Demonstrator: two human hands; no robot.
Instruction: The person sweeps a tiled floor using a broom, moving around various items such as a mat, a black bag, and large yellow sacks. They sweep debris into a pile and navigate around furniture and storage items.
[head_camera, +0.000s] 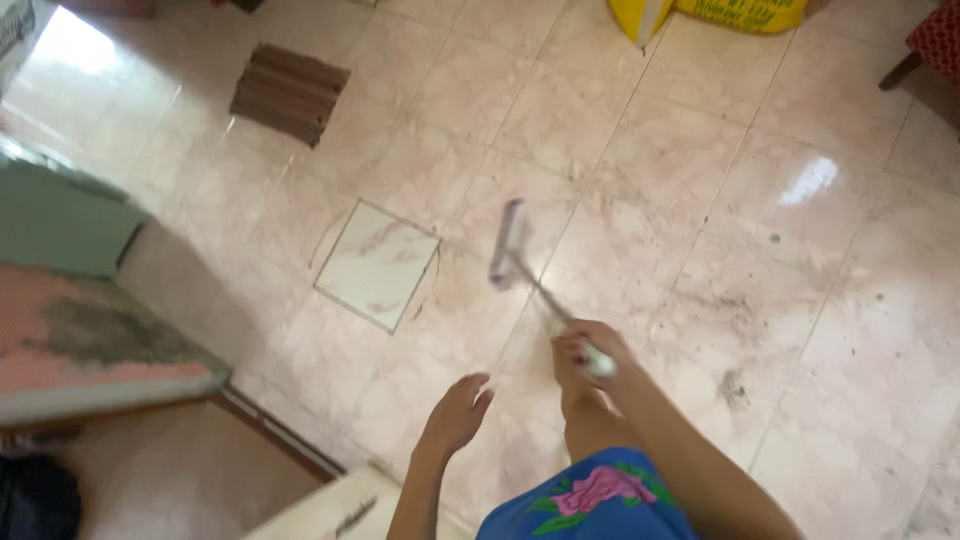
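Blue floral cloth sits lowest. Right hand grips a long-handled mop on the tiled floor (dirt marks nearby); left hand hangs spread, empty. Yellow sack at the far edge.

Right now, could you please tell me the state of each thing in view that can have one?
Right hand: closed around the roller's handle.
Left hand: open, empty, held over the floor.
Paint roller: blurred, head down near the tiles.
Loose tile: lying flat.
Tiled floor: glossy, with dirt smudges.
Yellow sack: resting on the floor.
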